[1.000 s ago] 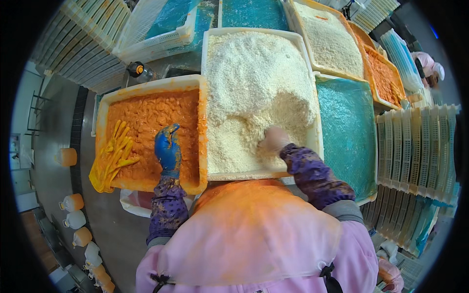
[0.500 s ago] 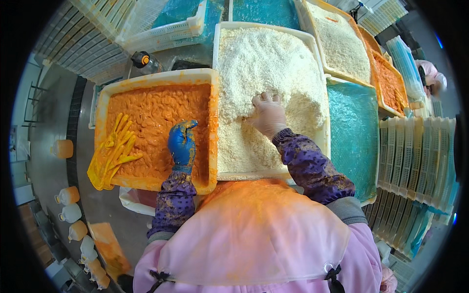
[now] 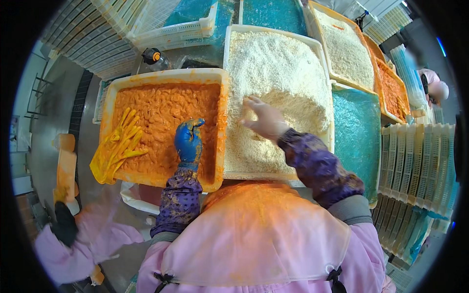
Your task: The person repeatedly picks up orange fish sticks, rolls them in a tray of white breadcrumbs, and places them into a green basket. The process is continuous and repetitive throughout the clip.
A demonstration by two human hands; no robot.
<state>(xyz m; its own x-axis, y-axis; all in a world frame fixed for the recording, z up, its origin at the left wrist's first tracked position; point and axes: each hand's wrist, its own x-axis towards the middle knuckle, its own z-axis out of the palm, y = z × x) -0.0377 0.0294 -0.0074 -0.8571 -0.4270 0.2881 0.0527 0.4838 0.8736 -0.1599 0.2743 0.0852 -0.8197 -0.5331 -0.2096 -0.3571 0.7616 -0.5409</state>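
My left hand (image 3: pixel 189 140), in a blue glove smeared with orange, is closed with its fingers curled above the orange tub (image 3: pixel 166 74). Wet orange strips of coated food (image 3: pixel 168 100), perhaps meat, fill that tub. Whatever the curled fingers hold, if anything, is hidden. My right hand (image 3: pixel 266 118), in a thin translucent glove, has its fingers apart over the white tub (image 3: pixel 328 73) of pale crumbs (image 3: pixel 278 58). A hollow in the crumbs lies around and beyond it. Yellow rubber gloves (image 3: pixel 119 144) drape over the left side of the orange tub.
A dark bottle with an orange ring (image 3: pixel 156 58) stands behind the orange tub. Teal film covers a tray (image 3: pixel 356 132) at the right, near stacked crates (image 3: pixel 415 166). Another crumb tub (image 3: pixel 342 46) lies beyond. A co-worker in pink (image 3: pixel 78 244) bends at lower left, beside jugs.
My right hand has shifted toward the left side of the crumbs and its fingers have spread. My left hand stays closed. A co-worker has come into view at lower left.
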